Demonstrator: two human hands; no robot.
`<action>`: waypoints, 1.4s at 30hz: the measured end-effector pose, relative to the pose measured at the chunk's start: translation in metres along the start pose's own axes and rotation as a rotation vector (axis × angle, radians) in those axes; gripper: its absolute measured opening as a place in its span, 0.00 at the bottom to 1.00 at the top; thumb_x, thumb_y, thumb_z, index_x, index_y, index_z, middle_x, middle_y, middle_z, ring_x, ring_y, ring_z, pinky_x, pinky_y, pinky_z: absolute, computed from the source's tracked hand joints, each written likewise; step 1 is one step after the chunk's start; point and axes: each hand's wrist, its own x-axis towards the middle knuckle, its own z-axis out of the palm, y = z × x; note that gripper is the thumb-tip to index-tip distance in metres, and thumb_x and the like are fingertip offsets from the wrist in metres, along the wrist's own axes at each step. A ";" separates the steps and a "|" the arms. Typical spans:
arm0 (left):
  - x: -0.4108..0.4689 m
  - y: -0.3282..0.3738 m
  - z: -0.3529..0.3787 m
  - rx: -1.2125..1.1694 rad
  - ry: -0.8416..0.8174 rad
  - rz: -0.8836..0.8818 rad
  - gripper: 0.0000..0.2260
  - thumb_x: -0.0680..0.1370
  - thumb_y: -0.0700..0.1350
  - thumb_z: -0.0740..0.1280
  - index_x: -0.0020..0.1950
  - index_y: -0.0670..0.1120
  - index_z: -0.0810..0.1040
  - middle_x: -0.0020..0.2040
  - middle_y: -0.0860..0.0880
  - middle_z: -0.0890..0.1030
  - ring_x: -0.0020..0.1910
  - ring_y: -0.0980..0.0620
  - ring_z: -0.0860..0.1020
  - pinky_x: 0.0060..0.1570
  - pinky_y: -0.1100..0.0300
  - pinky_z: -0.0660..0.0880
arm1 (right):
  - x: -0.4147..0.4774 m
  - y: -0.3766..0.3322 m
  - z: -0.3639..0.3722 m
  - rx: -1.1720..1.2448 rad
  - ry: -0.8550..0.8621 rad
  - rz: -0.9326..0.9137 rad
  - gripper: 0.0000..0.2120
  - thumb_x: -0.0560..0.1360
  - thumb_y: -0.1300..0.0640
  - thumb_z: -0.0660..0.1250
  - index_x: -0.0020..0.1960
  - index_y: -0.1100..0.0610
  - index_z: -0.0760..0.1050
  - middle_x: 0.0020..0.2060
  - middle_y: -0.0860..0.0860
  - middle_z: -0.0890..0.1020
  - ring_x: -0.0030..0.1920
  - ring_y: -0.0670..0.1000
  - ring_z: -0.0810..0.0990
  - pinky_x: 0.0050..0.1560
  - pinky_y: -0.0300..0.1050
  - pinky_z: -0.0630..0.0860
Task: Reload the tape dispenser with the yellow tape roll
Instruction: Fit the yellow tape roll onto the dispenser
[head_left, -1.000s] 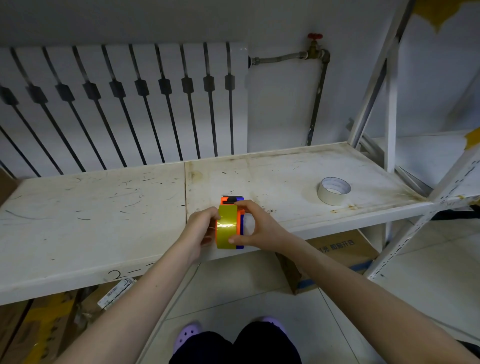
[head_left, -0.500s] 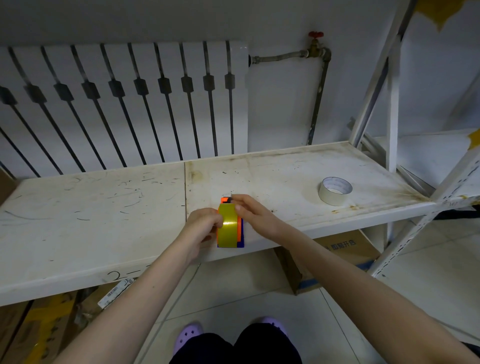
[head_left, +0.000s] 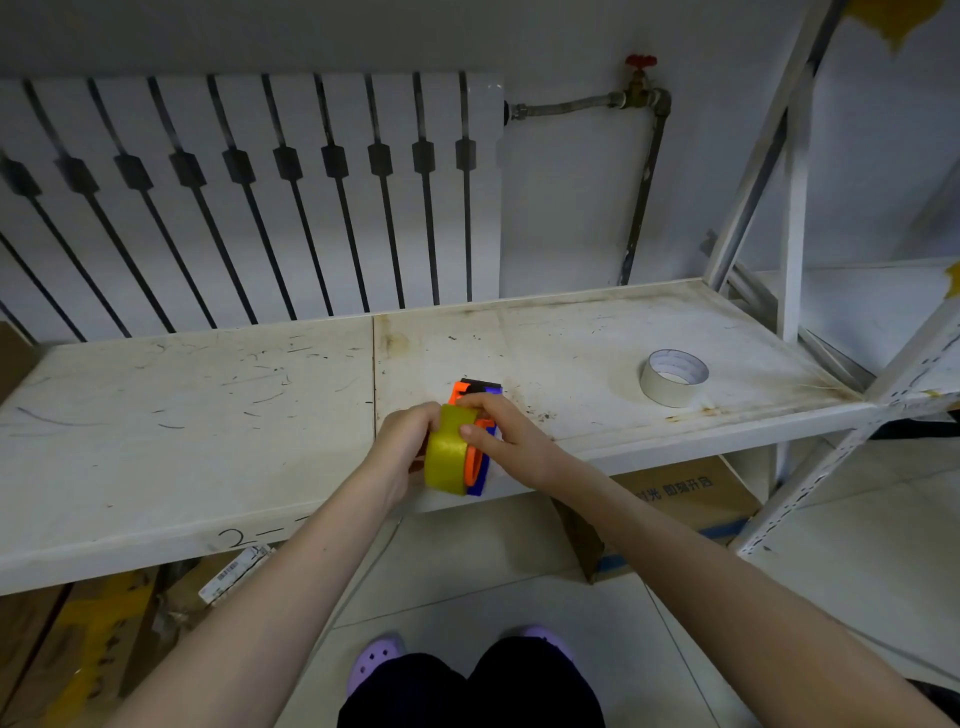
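Yellow tape roll (head_left: 448, 451): standing on edge above the front lip of the shelf, mounted against the orange and blue tape dispenser (head_left: 477, 457), its wide yellow band facing the camera.
Tape dispenser: showing an orange side plate and a blue one just right of the roll, with a black and orange front end poking out past the fingers, away from the person.
Left hand (head_left: 402, 448): curling closed around the left flank of the roll, knuckles facing up, gripping the roll and dispenser together from that side.
Right hand (head_left: 511, 441): clasping the dispenser from the right, thumb pressing flat on the yellow band near the top, fingers arching over the upper edge.
Shelf (head_left: 208, 415): lying as a scuffed white metal board marked with scratches and rust stains, a seam running front to back just left of the hands, handwritten characters showing on its front edge.
White tape roll (head_left: 674, 376): lying flat on the shelf well to the right of the hands, hollow centre facing up.
Radiator (head_left: 249, 197): standing white against the wall behind the shelf, dark slots running down it.
Pipe (head_left: 641, 176): dropping down the wall right of the radiator, topped by a red valve handle (head_left: 640, 61).
Cardboard box (head_left: 670, 509): sitting on the tiled floor under the shelf, right of the forearms.
Purple shoes (head_left: 375, 660): peeking out below dark trousers at the bottom edge.
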 end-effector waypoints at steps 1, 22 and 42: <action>-0.002 -0.002 -0.002 -0.003 0.007 0.000 0.13 0.59 0.41 0.62 0.42 0.41 0.74 0.41 0.40 0.75 0.41 0.42 0.75 0.44 0.52 0.73 | 0.001 0.001 0.001 -0.011 -0.002 0.006 0.19 0.80 0.50 0.58 0.69 0.54 0.65 0.60 0.49 0.70 0.60 0.47 0.69 0.59 0.43 0.70; -0.007 -0.009 -0.007 0.092 0.057 0.129 0.02 0.70 0.36 0.61 0.37 0.41 0.69 0.39 0.42 0.71 0.40 0.46 0.69 0.33 0.58 0.63 | 0.005 -0.028 0.004 -0.376 0.111 -0.094 0.17 0.80 0.52 0.58 0.68 0.54 0.69 0.66 0.52 0.74 0.63 0.52 0.74 0.61 0.48 0.73; -0.009 -0.018 -0.009 0.084 0.076 0.163 0.09 0.70 0.35 0.61 0.31 0.44 0.67 0.38 0.42 0.67 0.40 0.47 0.65 0.33 0.57 0.60 | 0.006 -0.021 0.005 -0.283 0.101 -0.045 0.18 0.79 0.52 0.61 0.68 0.52 0.68 0.66 0.51 0.73 0.65 0.52 0.72 0.64 0.51 0.73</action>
